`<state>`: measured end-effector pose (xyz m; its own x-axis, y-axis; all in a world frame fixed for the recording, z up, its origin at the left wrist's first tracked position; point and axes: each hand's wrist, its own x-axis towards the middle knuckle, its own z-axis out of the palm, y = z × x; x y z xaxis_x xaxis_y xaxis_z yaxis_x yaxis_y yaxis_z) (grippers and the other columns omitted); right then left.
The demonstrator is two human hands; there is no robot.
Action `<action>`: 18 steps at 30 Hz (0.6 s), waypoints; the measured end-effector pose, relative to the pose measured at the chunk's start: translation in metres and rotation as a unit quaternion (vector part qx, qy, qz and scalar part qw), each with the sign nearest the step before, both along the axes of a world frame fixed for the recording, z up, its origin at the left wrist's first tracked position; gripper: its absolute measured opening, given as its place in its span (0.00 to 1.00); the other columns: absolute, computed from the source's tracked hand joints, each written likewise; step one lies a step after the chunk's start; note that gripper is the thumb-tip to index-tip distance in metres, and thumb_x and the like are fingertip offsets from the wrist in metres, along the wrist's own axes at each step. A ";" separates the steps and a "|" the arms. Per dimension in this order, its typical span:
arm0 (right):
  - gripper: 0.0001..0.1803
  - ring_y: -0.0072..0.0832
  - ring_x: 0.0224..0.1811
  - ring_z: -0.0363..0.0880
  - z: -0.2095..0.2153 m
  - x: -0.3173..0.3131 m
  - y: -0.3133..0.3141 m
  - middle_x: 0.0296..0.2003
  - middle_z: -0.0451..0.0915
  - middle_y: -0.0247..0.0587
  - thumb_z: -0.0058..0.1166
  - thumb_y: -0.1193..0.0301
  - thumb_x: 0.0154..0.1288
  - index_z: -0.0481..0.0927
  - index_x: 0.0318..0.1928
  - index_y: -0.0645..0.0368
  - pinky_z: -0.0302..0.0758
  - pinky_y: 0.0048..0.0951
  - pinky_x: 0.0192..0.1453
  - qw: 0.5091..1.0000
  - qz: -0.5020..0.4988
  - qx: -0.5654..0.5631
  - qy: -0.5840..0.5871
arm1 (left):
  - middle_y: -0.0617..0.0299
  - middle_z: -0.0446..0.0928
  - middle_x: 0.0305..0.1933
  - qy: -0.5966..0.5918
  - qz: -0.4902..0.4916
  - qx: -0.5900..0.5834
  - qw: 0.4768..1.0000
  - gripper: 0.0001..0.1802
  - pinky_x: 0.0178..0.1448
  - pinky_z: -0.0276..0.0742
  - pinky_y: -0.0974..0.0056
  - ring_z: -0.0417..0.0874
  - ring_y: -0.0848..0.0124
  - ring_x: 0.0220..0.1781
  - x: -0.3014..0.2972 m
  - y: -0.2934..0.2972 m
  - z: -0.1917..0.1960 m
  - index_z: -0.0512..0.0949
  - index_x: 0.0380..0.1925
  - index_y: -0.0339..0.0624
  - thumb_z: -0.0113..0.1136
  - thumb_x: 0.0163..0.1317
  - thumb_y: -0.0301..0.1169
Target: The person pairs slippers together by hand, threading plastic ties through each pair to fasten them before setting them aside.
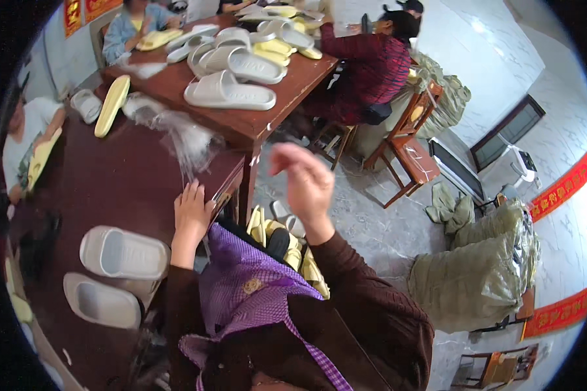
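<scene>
Currently the left hand (193, 212) is at the dark table's (143, 176) edge, centre-left of frame, fingers slightly spread at the trailing end of the clear plastic film (192, 144) just above it; can't tell whether it's pinching any. Right hand (306, 186) is raised near frame centre, fingers curled and blurred, can't tell if anything's in it. Nearest slippers on that table: one pale grey slipper (137, 254) and a second grey slipper (98, 301), side by side, lower left.
</scene>
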<state>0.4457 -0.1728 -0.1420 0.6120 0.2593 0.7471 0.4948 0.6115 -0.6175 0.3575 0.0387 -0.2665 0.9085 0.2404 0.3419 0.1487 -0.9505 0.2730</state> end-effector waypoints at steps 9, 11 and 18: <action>0.15 0.33 0.47 0.72 0.006 0.025 -0.039 0.46 0.75 0.46 0.48 0.66 0.65 0.73 0.48 0.63 0.73 0.31 0.43 0.995 -0.003 0.071 0.065 | 0.46 0.64 0.61 -0.005 0.006 -0.021 1.000 0.26 0.64 0.60 0.55 0.62 0.54 0.65 0.009 -0.002 0.008 0.68 0.52 0.31 0.52 0.60 0.39; 0.15 0.34 0.47 0.72 0.003 0.025 -0.036 0.47 0.75 0.45 0.47 0.68 0.66 0.73 0.49 0.61 0.71 0.31 0.46 0.990 0.000 0.117 0.079 | 0.46 0.66 0.59 -0.041 0.037 -0.009 0.998 0.25 0.63 0.62 0.55 0.64 0.53 0.63 0.004 -0.004 0.002 0.69 0.51 0.31 0.54 0.59 0.38; 0.14 0.31 0.44 0.70 -0.023 0.024 -0.006 0.47 0.73 0.42 0.48 0.68 0.65 0.73 0.49 0.60 0.70 0.31 0.44 0.979 0.123 0.096 0.133 | 0.49 0.69 0.55 -0.209 0.052 -0.093 0.972 0.20 0.55 0.68 0.56 0.72 0.55 0.55 -0.056 -0.027 0.057 0.72 0.45 0.33 0.60 0.53 0.29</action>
